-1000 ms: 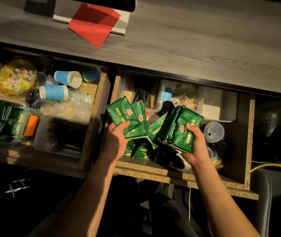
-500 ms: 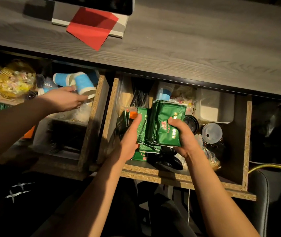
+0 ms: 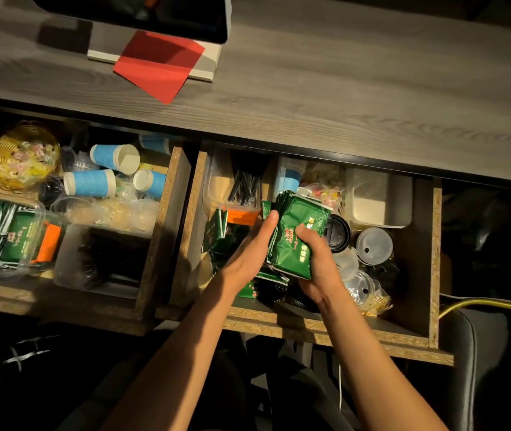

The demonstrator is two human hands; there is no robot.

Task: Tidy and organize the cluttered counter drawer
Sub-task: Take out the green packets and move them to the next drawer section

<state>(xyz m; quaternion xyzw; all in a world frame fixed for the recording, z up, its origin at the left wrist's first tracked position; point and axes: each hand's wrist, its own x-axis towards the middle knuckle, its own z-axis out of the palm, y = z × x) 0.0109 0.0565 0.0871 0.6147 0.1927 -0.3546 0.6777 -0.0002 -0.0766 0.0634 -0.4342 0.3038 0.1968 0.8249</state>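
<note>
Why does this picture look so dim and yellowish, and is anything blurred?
Head view: warm, low light falls on the counter and both forearms, while the floor below sinks into black; the green packets gleam with glare; drawer corners are too dark to read; edges bend from the wide lens.

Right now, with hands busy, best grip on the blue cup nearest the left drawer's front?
Take the blue paper cup around its blue sidewall mid-body, coming from above. It lies on its side, axis running left-right, rim toward the right, so the rounded wall faces up; other cups crowd its far side and right end.
</note>
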